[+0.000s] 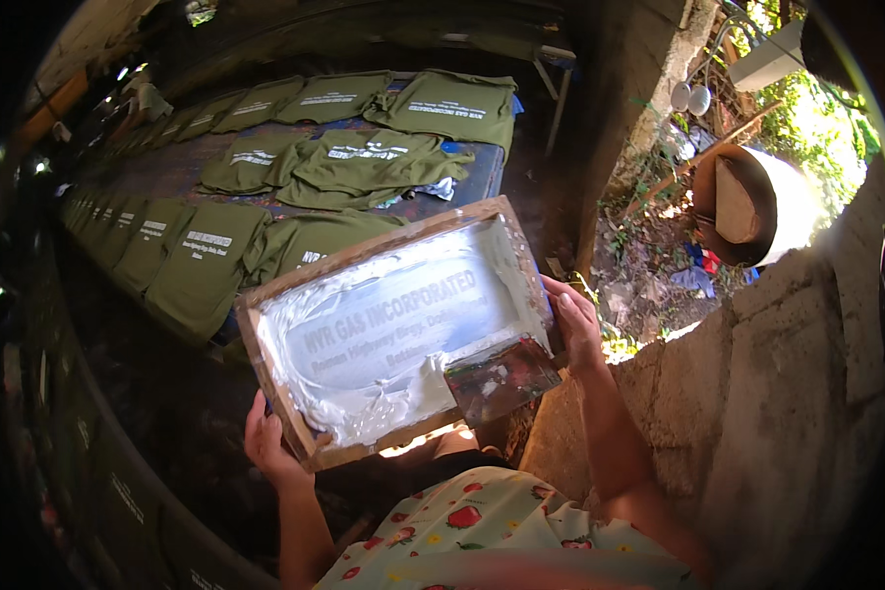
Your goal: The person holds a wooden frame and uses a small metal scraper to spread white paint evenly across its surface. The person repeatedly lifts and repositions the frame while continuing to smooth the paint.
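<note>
A wooden-framed printing screen (380, 254) is held up before me, tilted, between both hands. My left hand (269, 439) grips its lower left corner, and my right hand (574, 324) has hold of the right edge. Thick white ink (383, 413) coats the inner margins of the frame, heaviest along the near side. Lettering shows through the pale mesh (391, 313). A squeegee (501, 380) with a dark, paint-stained handle rests in the near right corner, overlapping the frame's edge. Some fingers of both hands are hidden beneath the frame.
Beyond the screen, a long table (490, 166) carries rows of olive-green shirts (203, 258) with white print. A person (147, 99) is at the far left. To the right stands a concrete block wall (767, 354), with a large drum (763, 206) lying on littered ground past it.
</note>
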Demonstrator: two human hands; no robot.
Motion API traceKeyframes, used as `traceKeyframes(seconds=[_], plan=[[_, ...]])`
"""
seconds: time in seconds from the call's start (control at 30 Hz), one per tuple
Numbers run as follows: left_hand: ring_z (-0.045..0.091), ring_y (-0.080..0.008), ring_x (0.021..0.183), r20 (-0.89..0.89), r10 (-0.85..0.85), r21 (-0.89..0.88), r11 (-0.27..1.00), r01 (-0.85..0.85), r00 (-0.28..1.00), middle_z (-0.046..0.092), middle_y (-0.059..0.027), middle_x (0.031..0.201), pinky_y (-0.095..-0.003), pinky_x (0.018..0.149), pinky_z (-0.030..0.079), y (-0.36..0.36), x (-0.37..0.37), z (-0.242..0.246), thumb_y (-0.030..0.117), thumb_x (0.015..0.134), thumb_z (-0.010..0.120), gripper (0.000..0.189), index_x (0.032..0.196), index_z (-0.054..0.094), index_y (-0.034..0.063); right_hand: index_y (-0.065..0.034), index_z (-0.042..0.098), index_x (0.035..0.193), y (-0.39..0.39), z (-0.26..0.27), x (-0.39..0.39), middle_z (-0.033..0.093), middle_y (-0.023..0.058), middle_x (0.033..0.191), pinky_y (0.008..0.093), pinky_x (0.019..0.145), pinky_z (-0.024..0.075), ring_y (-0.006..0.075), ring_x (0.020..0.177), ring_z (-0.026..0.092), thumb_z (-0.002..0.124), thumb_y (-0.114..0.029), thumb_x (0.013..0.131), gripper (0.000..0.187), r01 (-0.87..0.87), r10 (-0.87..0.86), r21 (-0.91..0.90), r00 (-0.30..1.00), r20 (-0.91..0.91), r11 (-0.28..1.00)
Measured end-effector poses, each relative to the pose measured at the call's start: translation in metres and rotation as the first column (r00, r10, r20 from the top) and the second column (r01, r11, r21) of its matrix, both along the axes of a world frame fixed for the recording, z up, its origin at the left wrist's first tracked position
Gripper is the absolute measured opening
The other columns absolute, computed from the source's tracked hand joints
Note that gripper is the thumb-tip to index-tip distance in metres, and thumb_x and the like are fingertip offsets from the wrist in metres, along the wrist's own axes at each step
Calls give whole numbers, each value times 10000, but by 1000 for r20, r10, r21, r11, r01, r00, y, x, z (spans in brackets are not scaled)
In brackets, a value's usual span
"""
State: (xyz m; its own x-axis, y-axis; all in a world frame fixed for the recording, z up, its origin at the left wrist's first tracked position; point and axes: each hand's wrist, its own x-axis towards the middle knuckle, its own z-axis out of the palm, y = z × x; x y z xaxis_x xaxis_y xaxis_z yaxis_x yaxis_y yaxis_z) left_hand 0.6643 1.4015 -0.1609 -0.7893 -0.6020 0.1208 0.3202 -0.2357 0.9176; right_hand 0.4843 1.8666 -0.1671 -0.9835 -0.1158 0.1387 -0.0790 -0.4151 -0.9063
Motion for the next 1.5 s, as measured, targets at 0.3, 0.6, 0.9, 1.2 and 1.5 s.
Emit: traceKeyframes(seconds=[0.3,0.6,0.9,1.2,1.5], plan=[[620,-414,1437,18,277,-76,958,-275,961,587,-260,1606,-543,1212,532,15,23,-7,338,1166,449,636,1623,519,-99,60,633,1549,-63,-12,-120,736,150,1460,399,1215,486,238,1342,681,715,-395,1091,651,-281,271,121,958,95,952],[648,-376,1427,20,327,-103,941,-324,945,614,-337,1571,-463,1224,497,79,-111,-27,310,1090,555,714,1600,502,-188,81,636,1540,-10,-21,-255,748,167,1438,390,1214,482,238,1322,690,694,-359,1099,626,-299,289,68,949,128,952],[630,-384,1465,1,377,-290,887,-360,926,626,-329,1591,-504,1275,456,184,-270,-65,331,1070,557,720,1561,551,-196,138,579,1561,95,-43,-432,710,237,1496,442,1260,451,303,1393,666,740,-388,1063,742,-306,308,87,951,-11,948],[582,-404,1524,-115,239,-196,946,-258,964,617,-337,1605,-530,1319,378,339,-566,-78,300,1060,716,653,1531,625,-143,156,510,1600,264,-48,-683,658,253,1547,485,1281,424,335,1432,627,746,-453,1064,845,-265,272,106,960,-62,958],[546,-340,1561,-52,144,-166,975,-151,988,588,-272,1659,-496,1324,372,402,-794,-29,159,1061,729,588,1578,603,-89,161,482,1611,355,-13,-880,617,271,1582,508,1277,429,364,1462,605,734,-445,1075,847,-193,200,83,977,-80,978]])
